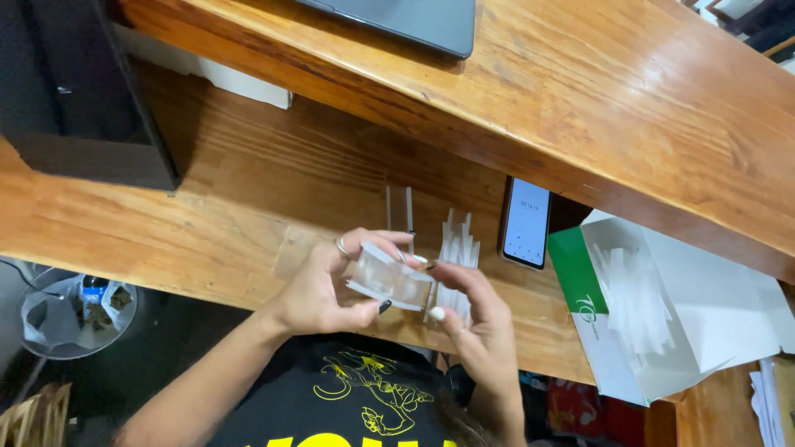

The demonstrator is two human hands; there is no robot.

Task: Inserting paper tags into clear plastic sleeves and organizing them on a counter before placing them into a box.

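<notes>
Over the wooden desk (207, 215), the left hand (319, 290) and right hand (472, 314) both pinch a small clear plastic box (389, 280) with curled fingers, just before a pile of clear strips (458, 248) near a smartphone (527, 222)

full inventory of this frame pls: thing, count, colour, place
clear plastic piece: one, see-through, held between both hands
white strips: a small pile, white, on the desk behind the hands
clear strips: two, see-through, on the desk above the hands
phone: one, lit screen, leaning at the shelf edge
open box: one, white with a green side, at right, more white strips inside
laptop: one, grey, on the upper shelf
black box: one, top left
bin: one, lined, on the floor at lower left
desk: one, brown wood
left hand: ring on one finger, grips the piece
right hand: grips the piece
</notes>
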